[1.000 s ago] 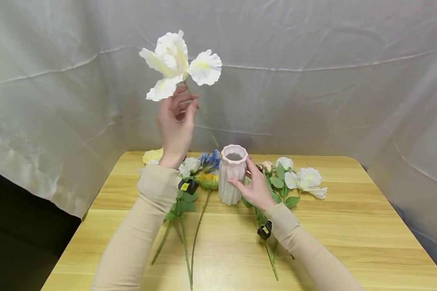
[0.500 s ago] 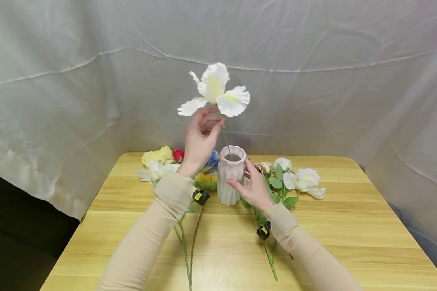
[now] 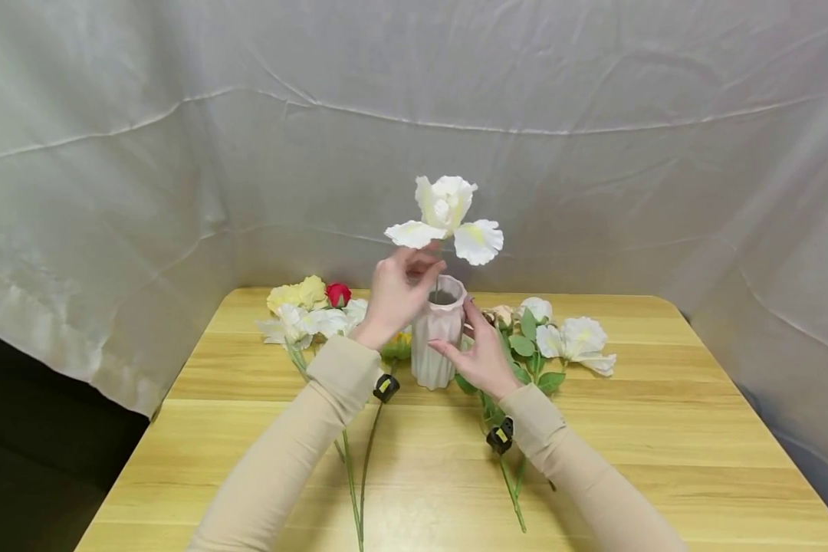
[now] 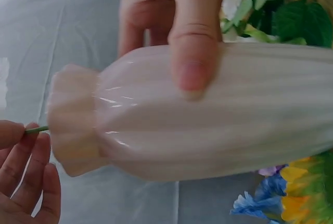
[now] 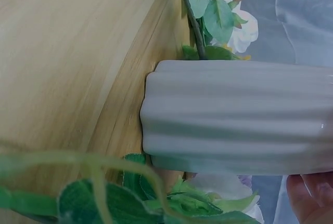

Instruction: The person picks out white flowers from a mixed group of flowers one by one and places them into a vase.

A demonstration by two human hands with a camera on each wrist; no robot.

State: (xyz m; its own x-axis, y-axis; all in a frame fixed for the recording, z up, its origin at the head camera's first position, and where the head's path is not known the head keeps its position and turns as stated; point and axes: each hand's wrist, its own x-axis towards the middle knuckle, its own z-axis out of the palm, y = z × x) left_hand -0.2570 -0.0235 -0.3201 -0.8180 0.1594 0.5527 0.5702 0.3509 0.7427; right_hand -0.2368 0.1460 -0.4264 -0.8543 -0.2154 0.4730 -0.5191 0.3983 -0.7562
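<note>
A white iris (image 3: 444, 208) with pale yellow throats stands over a pale pink fluted vase (image 3: 431, 354). My left hand (image 3: 399, 290) pinches its thin stem (image 4: 36, 129) just above the vase mouth, and the lower stem goes down inside, out of sight. With the thumb on the near side and fingers on the right and far side, my right hand (image 3: 484, 357) holds the upright vase. The right wrist view shows the vase's base on the wooden table and part of a hand (image 5: 311, 195) at its upper end.
Left of the vase lie a yellow flower (image 3: 300, 294), a red rose (image 3: 338, 294), white blooms (image 3: 293, 326) and a sunflower (image 3: 396, 349). White flowers (image 3: 579, 341) and leafy stems (image 3: 524, 345) lie at right. A grey cloth (image 3: 559, 199) hangs behind the table (image 3: 662, 429).
The left hand has moved right and down with the iris, from high at the left, and the stem has entered the vase. The right hand and vase have stayed nearly still.
</note>
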